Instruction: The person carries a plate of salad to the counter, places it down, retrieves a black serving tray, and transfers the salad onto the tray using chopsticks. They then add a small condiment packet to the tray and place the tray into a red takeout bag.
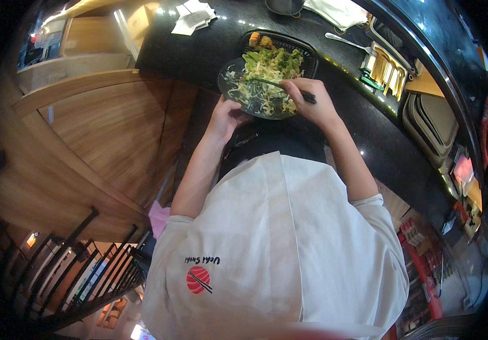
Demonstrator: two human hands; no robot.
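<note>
My left hand (pixel 225 118) grips the near left rim of a see-through round plate (pixel 230 90), its thumb on top. Shredded salad (pixel 265 100) lies over much of that plate. In my right hand (pixel 312 100) is a pair of dark chopsticks (pixel 269 83), their tips in the salad. Just beyond the plate, partly covered by it, is a black plastic tray (pixel 313 63) on the counter. Green lettuce (pixel 271 59) fills its middle, with orange and browned food pieces (pixel 261 40) in the far left corner. The boundary between the plate's salad and the tray's lettuce is hard to make out.
On the black counter (pixel 222 46) are white papers (pixel 193 18), a dark bowl (pixel 284 6), a white cloth (pixel 337 12) and a metal spoon (pixel 346 40). To the right stand a holder of wrapped sticks (pixel 384 66) and stacked trays (pixel 433 123). A wooden panel (pixel 112 127) borders the left.
</note>
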